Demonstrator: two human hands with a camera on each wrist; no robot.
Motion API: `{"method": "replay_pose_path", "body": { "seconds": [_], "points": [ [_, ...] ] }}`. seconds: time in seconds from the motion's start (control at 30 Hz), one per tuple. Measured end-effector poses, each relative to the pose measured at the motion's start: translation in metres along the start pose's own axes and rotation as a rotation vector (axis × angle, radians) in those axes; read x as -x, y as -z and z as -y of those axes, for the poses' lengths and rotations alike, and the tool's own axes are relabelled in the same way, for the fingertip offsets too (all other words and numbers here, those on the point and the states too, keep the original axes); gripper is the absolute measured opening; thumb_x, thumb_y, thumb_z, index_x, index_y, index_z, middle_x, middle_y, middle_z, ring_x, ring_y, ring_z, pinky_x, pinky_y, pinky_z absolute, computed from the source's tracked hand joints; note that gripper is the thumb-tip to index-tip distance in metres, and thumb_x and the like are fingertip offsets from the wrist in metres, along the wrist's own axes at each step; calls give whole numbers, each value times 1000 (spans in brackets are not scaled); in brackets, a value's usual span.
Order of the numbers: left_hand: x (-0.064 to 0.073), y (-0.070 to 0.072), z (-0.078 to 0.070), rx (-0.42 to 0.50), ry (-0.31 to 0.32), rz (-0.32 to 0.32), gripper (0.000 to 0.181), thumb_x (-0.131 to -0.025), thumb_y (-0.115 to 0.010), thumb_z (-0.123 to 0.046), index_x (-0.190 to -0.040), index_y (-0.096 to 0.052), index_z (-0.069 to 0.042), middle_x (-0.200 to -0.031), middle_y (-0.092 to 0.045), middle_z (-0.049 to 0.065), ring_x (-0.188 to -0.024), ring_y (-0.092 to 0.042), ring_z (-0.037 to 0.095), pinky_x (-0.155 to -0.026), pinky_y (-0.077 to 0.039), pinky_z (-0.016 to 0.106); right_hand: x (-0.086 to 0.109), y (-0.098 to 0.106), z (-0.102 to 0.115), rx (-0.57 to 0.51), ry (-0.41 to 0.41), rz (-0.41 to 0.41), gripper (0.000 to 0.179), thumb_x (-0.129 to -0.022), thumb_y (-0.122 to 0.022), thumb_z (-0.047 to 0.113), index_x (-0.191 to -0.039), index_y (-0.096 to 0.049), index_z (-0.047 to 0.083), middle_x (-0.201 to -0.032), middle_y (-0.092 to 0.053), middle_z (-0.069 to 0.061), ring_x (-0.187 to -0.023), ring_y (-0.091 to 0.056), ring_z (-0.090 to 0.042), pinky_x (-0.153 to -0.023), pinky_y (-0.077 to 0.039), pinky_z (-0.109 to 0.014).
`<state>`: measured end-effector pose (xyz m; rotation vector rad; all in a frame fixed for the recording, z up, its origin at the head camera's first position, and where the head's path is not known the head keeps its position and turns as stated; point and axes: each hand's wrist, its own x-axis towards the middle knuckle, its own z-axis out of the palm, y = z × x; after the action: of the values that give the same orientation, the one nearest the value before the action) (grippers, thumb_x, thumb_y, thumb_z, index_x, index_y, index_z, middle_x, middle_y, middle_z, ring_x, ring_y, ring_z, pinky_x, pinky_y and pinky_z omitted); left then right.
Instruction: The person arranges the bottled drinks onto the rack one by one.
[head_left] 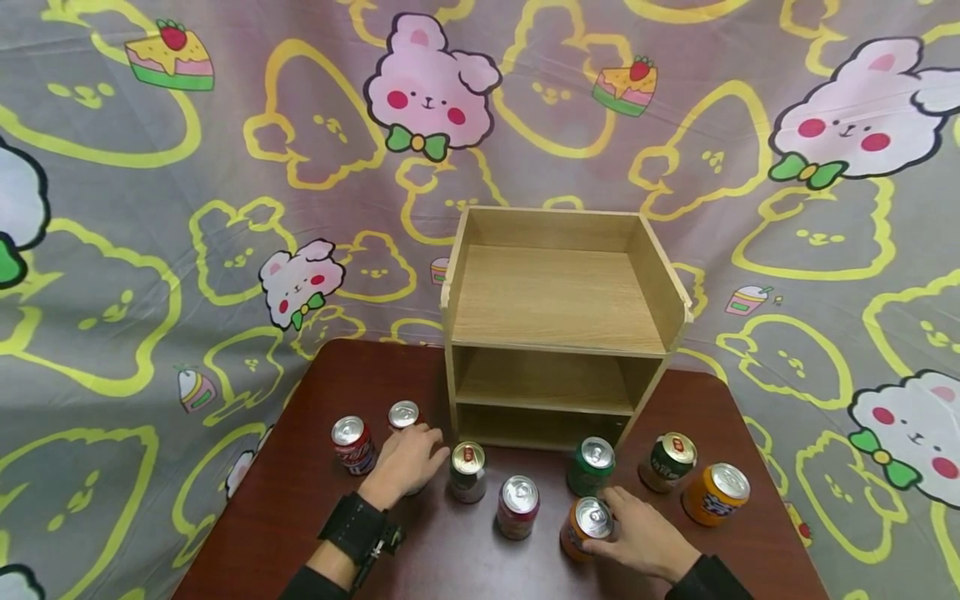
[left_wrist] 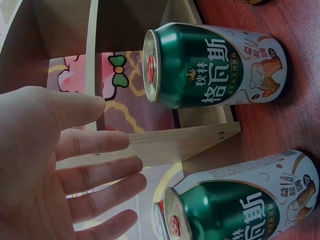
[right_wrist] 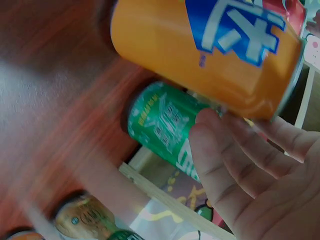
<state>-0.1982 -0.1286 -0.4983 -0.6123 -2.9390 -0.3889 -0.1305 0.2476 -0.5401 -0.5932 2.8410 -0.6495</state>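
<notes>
My left hand (head_left: pixel 407 461) hovers with spread, nearly straight fingers over cans on the left. In the left wrist view, a green-and-white can (left_wrist: pixel 215 65) and a second green-and-white can (left_wrist: pixel 250 205) stand beyond its fingertips. From above, that hand mostly hides the second one. My right hand (head_left: pixel 641 532) is at an orange soda can (head_left: pixel 576 533), with the thumb by the near rim and fingers along the far right side. Those fingers (right_wrist: pixel 245 165) look fairly straight at the can's edge in the right wrist view; the thumb does not show there.
Ahead stands a wooden shelf unit (head_left: pixel 555 346) on the dark red table (head_left: pixel 277 508). Other cans nearby are a red can (head_left: pixel 354 446), a purple-red can (head_left: pixel 517 508), a green can (head_left: pixel 591 468), a dark green-and-gold can (head_left: pixel 667 463) and another orange can (head_left: pixel 715 496).
</notes>
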Motion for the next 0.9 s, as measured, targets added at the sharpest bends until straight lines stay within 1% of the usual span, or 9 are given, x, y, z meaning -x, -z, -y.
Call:
{"method": "replay_pose_path", "body": {
  "seconds": [0.1, 0.2, 0.27, 0.37, 0.53, 0.67, 0.77, 0.9],
  "points": [
    [-1, -1, 0, 0, -5, 0, 21, -88, -64, -28, -97, -68, -9, -85, -61, 5, -81, -61, 24, -67, -49, 41, -1, -9, -1, -9, -17, -23, 71, -72, -71, 62, -119, -53, 11, -109, -54, -2, -90, -58, -15, -70, -49, -36],
    [-3, -2, 0, 2, -9, -2, 21, -89, -64, -28, -96, -68, -8, -84, -60, 6, -80, -61, 24, -66, -48, 41, -3, -16, -3, -43, -38, -44, 76, -70, -75, 57, -122, -50, 8, -110, -53, -3, -92, -57, -16, -71, -49, -37],
    [-3, -2, 0, 1, -7, -1, 21, -89, -64, -28, -96, -67, -8, -84, -60, 6, -80, -61, 24, -67, -48, 41, -4, -21, -4, -47, -44, -59, 79, -69, -77, 55, -123, -49, 5, -110, -53, -4, -92, -57, -16, -72, -50, -38],
    [-3, -3, 0, 2, -14, -2, 21, -89, -64, -28, -96, -67, -8, -85, -61, 7, -80, -61, 24, -67, -48, 41, -5, -26, -5, -53, -45, -76, 80, -68, -79, 53, -123, -49, 4, -110, -53, -5, -93, -57, -17, -72, -50, -39],
    [-2, -6, 0, 4, -27, 7, 21, -89, -63, -28, -96, -68, -8, -85, -61, 6, -80, -60, 23, -66, -48, 40, -4, -34, -7, -57, -42, -85, 80, -68, -80, 50, -124, -47, 5, -110, -53, -4, -92, -58, -16, -71, -50, -36],
    [-4, -8, 1, 4, -38, 2, 21, -89, -62, -28, -95, -67, -9, -84, -60, 5, -79, -60, 23, -64, -48, 39, -4, -38, -6, -45, -48, -105, 80, -67, -82, 46, -125, -46, 3, -108, -54, -5, -90, -58, -16, -70, -50, -36],
    [-6, -8, 1, 1, -42, -9, 20, -90, -62, -28, -94, -67, -10, -84, -60, 5, -80, -60, 23, -64, -48, 39, -6, -40, -6, -46, -72, -115, 82, -65, -85, 42, -125, -46, 1, -108, -55, -6, -90, -58, -18, -71, -50, -38],
    [-4, -6, 2, 3, -32, -8, 19, -89, -63, -27, -94, -67, -9, -84, -60, 6, -80, -61, 24, -64, -48, 40, -8, -45, -7, -25, -82, -142, 83, -62, -86, 42, -124, -47, 1, -105, -57, -6, -89, -59, -18, -70, -50, -38]
  ]
}}
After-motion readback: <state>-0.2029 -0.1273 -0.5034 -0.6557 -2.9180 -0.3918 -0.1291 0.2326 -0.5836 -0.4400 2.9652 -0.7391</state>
